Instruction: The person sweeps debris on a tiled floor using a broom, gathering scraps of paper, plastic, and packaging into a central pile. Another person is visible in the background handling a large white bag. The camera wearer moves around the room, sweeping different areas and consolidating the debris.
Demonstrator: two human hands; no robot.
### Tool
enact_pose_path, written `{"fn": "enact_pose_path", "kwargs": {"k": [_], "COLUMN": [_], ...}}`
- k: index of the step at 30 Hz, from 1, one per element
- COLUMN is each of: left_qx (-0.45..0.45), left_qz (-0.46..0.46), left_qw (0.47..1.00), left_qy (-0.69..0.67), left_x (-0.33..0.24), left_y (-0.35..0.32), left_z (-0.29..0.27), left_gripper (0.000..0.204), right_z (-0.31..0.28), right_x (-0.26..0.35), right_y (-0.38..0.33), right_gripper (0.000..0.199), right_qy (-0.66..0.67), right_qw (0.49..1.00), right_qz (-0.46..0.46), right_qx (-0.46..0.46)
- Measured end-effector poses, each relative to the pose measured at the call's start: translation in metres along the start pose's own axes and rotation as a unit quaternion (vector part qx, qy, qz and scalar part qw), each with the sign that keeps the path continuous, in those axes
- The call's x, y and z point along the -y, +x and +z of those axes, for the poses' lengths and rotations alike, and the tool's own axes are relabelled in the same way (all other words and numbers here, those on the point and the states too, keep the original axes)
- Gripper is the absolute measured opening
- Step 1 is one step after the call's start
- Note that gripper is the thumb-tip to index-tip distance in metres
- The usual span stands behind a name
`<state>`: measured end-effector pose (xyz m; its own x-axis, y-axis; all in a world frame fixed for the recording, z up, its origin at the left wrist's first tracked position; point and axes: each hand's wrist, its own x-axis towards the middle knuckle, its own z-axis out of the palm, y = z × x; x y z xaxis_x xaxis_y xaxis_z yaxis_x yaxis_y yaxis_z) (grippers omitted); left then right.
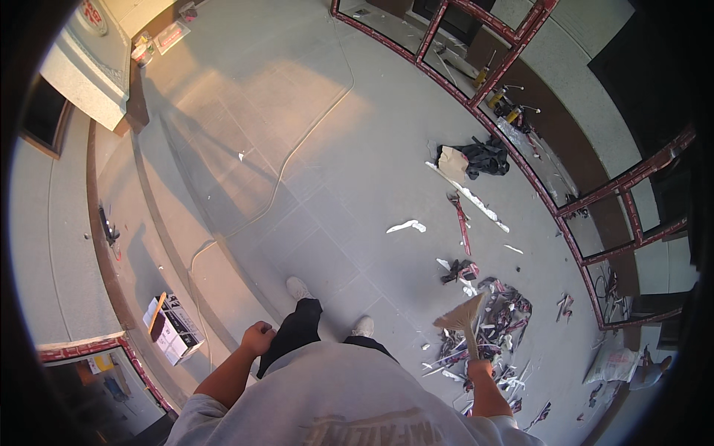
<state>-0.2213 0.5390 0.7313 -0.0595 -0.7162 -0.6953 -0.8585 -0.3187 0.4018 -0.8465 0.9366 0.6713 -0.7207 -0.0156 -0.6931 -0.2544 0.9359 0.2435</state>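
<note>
One broom [458, 315] w/ a fan-shaped head is in the person's right hand [480, 369], at the near right; its fingers are wrapped around the short handle, and the bristles point to the far side, over the left part of a debris pile [513, 316]. Whether the bristles touch the floor [327, 212], I cannot tell. Left hand [258, 338] hangs beside the dark trousers [294, 331], its fingers seem bent, but I cannot tell if they are fully closed.

Quite many things stand around. Debris pile is a mix of dark, reddish & white scraps, and it takes much floor space right of the shoes [363, 325]. Farther behind it lie a red strip [463, 227], a long white strip [476, 201] and a black cloth heap [489, 158] w/ a beige piece [452, 162] at its left side. Along the whole right side a large red-wrapped frame [628, 175] makes a barrier; a pale sack [613, 366] is nr. its near end. A thin cable [280, 178] crosses the floor from far to near left, incl. over the step edge. At near left, a white box [178, 333] stands w/ an orange-brown brush-like thing [157, 318] on top.
</note>
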Motion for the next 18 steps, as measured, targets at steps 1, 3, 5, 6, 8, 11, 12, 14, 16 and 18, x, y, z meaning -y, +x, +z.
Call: {"fn": "enact_pose_path", "kwargs": {"k": [1, 3, 5, 6, 8, 11, 12, 14, 16, 18], "left_qx": [-0.010, -0.040, -0.030, -0.025, -0.041, -0.002, -0.001, -0.043, -0.109, -0.175], "left_qz": [0.007, -0.020, -0.015, -0.022, -0.043, -0.060, -0.071, 0.063, -0.093, -0.120], "left_qw": [1.000, 0.999, 0.999, 0.999, 0.997, 0.998, 0.997, 0.987, 0.977, 0.935], "left_qy": [0.002, -0.021, -0.042, -0.039, -0.042, -0.004, 0.006, 0.145, -0.160, -0.283], "left_x": [0.001, 0.025, 0.031, 0.045, 0.070, 0.094, 0.095, 0.179, 0.099, 0.118], "left_y": [0.014, 0.028, 0.075, 0.085, 0.111, 0.155, 0.163, 0.207, 0.206, 0.213], "left_z": [-0.006, -0.020, -0.033, -0.042, -0.069, -0.129, -0.149, -0.158, -0.226, -0.237], "left_gripper": [0.034, 0.034, 0.035, 0.036, 0.039, 0.042, 0.044, 0.043, 0.041, 0.033], "right_z": [0.015, -0.051, -0.035, -0.036, -0.064, -0.089, -0.097, -0.093, -0.108, -0.104], "right_x": [0.000, 0.113, 0.122, 0.156, 0.251, 0.393, 0.435, 0.543, 0.614, 0.717], "right_y": [0.012, -0.056, -0.030, -0.027, -0.042, -0.087, -0.101, -0.101, -0.122, -0.141], "right_gripper": [0.034, 0.032, 0.031, 0.031, 0.028, 0.024, 0.023, 0.026, 0.026, 0.026], "right_qy": [-0.018, 0.005, 0.008, 0.027, -0.048, 0.087, 0.151, 0.122, 0.096, 0.039], "right_qw": [0.999, 0.999, 0.996, 0.995, 0.951, 0.961, 0.965, 0.944, 0.937, 0.915], "right_qz": [-0.031, -0.008, -0.088, -0.096, -0.305, -0.256, -0.196, -0.295, -0.331, -0.399], "right_qx": [-0.010, 0.030, 0.023, 0.013, 0.001, 0.061, 0.088, 0.086, 0.059, 0.052]}}
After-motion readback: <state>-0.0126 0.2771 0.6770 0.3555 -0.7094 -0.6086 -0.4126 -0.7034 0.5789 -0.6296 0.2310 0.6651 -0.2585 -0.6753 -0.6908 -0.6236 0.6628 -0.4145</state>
